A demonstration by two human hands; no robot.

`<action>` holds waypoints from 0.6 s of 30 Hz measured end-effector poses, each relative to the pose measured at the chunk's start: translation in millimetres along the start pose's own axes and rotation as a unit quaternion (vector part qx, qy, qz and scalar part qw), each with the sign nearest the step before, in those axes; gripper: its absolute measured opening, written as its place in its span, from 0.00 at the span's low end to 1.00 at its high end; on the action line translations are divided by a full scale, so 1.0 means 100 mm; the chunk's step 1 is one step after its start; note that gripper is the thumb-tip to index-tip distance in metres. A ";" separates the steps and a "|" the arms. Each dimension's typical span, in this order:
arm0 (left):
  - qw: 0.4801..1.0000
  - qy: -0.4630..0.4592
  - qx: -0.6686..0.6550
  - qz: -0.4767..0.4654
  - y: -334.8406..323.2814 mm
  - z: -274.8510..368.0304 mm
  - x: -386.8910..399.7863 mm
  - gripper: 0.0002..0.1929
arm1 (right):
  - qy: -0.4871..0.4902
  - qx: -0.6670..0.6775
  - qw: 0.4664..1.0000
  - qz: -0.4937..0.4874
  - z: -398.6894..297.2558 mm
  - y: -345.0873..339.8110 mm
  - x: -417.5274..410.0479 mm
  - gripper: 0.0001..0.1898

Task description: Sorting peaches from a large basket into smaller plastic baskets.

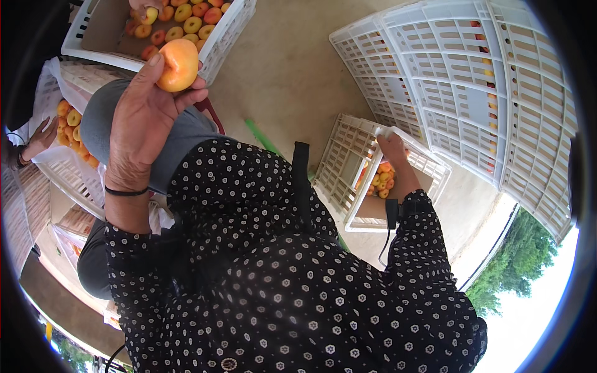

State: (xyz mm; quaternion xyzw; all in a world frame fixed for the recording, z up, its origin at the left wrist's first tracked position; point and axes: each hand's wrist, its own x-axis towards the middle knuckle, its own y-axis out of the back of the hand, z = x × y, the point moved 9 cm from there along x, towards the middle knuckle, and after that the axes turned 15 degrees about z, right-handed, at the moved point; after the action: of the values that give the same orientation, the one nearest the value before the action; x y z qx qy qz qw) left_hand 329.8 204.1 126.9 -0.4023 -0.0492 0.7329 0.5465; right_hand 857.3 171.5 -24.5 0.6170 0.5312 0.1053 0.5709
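Observation:
My left hand (148, 100) holds a smooth orange-yellow nectarine (178, 65) between the thumb and fingers, palm turned up, above my knee. Behind it stands a white plastic crate (228, 39) with red and yellow nectarines (192, 24) on a brown lining. My right hand (393, 148) reaches to the upper rim of a smaller-looking white crate (354, 205) at my other side, above a heap of nectarines (383, 179). Its fingertips are partly hidden, so whether it holds a fruit cannot be told.
Another person's hand (148, 4) touches a fruit in the top crate. At the left, a further person's hand (43, 139) is beside a white-lined crate of fruit (73, 117). Tall stacked white crates (457, 88) rise at the right. A green bar (261, 135) lies near my lap.

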 end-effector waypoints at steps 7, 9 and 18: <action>0.999 -0.016 0.030 -0.002 -0.08 -0.02 0.03 0.19 | 0.194 -0.467 0.862 -0.021 -0.71 0.34 -0.17 0.23; 0.999 -0.046 0.016 -0.017 -0.16 0.01 0.00 0.23 | 0.246 -0.464 0.851 -0.012 -1.40 0.23 -0.29 0.22; 0.979 -0.072 0.188 0.038 -0.06 0.12 -0.07 0.31 | 0.230 0.391 0.784 -0.424 -4.13 -0.76 -1.77 0.27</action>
State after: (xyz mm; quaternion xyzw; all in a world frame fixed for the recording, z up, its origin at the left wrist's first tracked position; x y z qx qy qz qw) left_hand 327.0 204.4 141.7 -0.2405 0.0655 0.7761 0.5793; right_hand 439.1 262.5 132.6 0.4574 0.8505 -0.2258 0.1284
